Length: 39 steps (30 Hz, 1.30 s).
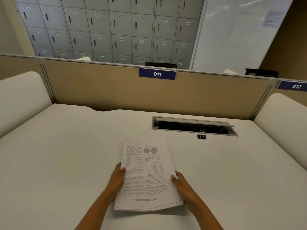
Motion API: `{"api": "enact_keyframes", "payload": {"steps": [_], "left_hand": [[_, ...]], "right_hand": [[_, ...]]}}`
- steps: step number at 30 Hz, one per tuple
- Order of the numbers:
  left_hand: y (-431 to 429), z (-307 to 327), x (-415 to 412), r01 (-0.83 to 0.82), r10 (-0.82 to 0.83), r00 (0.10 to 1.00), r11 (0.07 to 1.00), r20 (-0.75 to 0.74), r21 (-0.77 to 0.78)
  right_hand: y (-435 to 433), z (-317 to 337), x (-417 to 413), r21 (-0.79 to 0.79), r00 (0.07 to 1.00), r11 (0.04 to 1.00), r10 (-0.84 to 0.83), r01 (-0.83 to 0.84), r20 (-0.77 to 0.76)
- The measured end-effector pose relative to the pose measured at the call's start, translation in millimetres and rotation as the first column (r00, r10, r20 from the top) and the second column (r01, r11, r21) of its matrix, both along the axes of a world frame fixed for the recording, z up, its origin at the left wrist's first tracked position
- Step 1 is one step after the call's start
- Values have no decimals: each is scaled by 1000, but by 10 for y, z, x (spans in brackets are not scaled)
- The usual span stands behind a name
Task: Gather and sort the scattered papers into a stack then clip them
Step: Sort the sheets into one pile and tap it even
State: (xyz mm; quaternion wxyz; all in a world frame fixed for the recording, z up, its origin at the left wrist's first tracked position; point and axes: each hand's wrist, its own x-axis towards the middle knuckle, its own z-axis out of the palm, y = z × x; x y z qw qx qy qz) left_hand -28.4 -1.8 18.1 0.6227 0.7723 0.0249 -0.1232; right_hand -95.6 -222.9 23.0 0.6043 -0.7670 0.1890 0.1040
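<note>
- Grey lockers (106,29) are seen far behind a tan divider wall (116,90) marked 011, and a white bench (58,155) is spread out in front of it.
- One stack of papers (146,176) is held near the front edge of the bench, about in the middle. No loose sheets can be seen anywhere else on the bench.
- The left hand (117,178) is closed on the left side of the stack, with the thumb laid on top.
- The right hand (181,183) is closed on the right side, thumb on top too. The other fingers are hidden under the pages.
- The gathering looks done, and the edges seem to be getting squared up, since the bottom sheets are not quite even.
- A black binder clip (201,135) is standing well apart from the stack, toward the back right, just beside the open cable slot (194,126).
- Next, one hand would likely have to be freed so the clip can be fetched, squeezed open and pushed onto an edge.
</note>
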Motion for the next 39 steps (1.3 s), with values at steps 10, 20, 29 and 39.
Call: {"api": "enact_keyframes", "payload": {"steps": [10, 20, 29, 39], "left_hand": [[30, 45, 12, 47, -43, 998, 996, 54, -79], [-78, 729, 90, 213, -135, 961, 919, 242, -331], [-88, 753, 85, 315, -271, 940, 922, 206, -226], [-179, 664, 68, 159, -113, 971, 964, 212, -215]], "right_hand": [[-52, -18, -55, 171, 982, 981, -118, 92, 145], [-56, 388, 83, 243, 898, 968, -162, 64, 410], [-116, 377, 68, 141, 925, 990, -80, 29, 372], [-106, 207, 22, 148, 934, 988, -95, 46, 345]]}}
